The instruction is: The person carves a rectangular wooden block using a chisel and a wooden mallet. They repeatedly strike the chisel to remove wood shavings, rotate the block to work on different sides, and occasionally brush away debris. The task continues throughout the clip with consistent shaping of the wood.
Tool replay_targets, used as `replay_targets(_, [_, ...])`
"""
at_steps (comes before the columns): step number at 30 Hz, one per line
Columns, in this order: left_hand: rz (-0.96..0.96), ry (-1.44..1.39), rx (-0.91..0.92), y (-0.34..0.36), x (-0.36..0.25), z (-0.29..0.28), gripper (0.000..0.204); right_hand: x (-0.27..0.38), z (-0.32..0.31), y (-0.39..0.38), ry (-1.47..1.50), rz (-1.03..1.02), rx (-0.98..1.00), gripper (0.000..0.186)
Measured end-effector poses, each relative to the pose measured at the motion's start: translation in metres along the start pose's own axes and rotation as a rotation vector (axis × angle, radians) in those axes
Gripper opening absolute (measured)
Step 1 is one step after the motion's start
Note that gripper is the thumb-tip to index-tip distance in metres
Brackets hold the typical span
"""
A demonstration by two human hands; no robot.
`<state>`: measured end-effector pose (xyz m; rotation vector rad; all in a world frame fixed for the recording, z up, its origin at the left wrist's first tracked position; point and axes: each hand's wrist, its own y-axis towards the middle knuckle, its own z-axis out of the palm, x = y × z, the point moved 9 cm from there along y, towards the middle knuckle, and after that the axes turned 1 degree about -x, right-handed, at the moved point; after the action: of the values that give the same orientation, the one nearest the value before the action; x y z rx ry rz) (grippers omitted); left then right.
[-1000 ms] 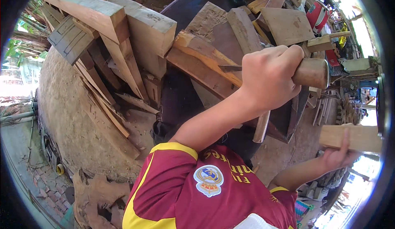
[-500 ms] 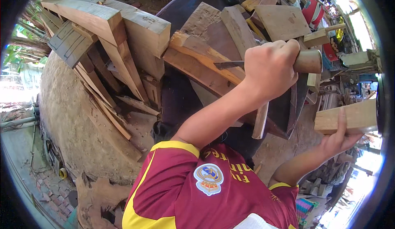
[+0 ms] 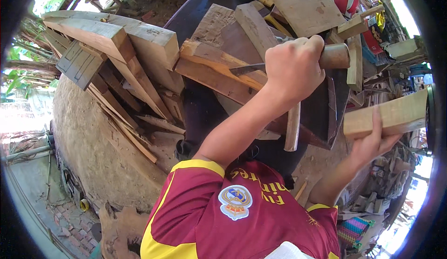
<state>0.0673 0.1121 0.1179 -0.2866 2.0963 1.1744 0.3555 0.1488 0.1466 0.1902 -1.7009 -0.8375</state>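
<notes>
- We'd do well to keep the chisel [image 3: 336, 56] steady & the wooden block [image 3: 386, 114] square to its butt.
- Chisel's btwn 1 & 2 o'c; tip points just under 9, butt just above 3, long axis nearly level.
- L hand [image 3: 294, 68]: fingers curled tight round chisel.
- R hand [image 3: 370, 143], just past 3 o'c: one finger up block's side, gripping from below; others part hidden.
- Tip's over orange-brown timber [image 3: 209, 79]; contact's hard to tell.

The chisel [image 3: 334, 56] over there has a round wooden handle, its dark blade pointing left, on or just above the slanting, orange-streaked beam [image 3: 209, 76]; the pale, squared block [image 3: 396, 112] is up, far right.
</notes>
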Motion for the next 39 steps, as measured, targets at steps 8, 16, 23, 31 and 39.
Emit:
replay_targets(8, [-0.004, 0.076, 0.107, -0.004, 0.003, 0.021, 0.019, -0.013, 0.025, -0.027, -0.381, -0.195, 0.419, 0.085])
replay_targets(16, [0.067, -0.106, 0.006, -0.002, -0.005, -0.019, 0.026, -0.049, -0.03, -0.061, -0.259, -0.038, 0.236, 0.091])
replay_targets(23, [-0.199, -0.644, -0.657, -0.002, 0.048, -0.165, 0.014, -0.072, -0.058, -0.077, -0.242, 0.075, 0.204, 0.091])
replay_targets(31, [-0.303, -0.604, -0.609, -0.011, 0.057, -0.135, 0.011, -0.07, -0.052, -0.074, -0.149, 0.043, 0.186, 0.089])
replay_targets(39, [-0.252, -0.366, -0.526, 0.002, 0.062, -0.12, 0.01, -0.013, -0.014, -0.037, -0.049, -0.064, 0.194, 0.086])
